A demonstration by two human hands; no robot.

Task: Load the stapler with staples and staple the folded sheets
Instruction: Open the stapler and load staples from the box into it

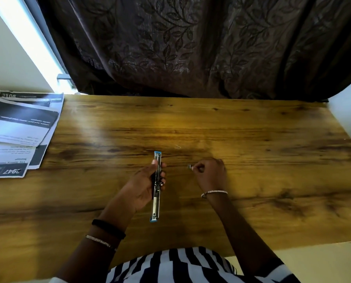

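Note:
The blue stapler [156, 203] is swung fully open into one long line, its metal staple channel facing up. My left hand [145, 185] grips it around the hinge, just above the wooden table [252, 180]. To the right, my right hand [210, 174] pinches a small strip of staples [190, 166] between thumb and fingertips, a short way right of the stapler. The printed sheets [21, 127] lie in a loose pile at the table's far left edge.
A tiny bent staple [177, 147] lies on the wood beyond the stapler. A dark leaf-patterned curtain [191, 48] hangs along the table's far edge. White walls flank the table at left and right.

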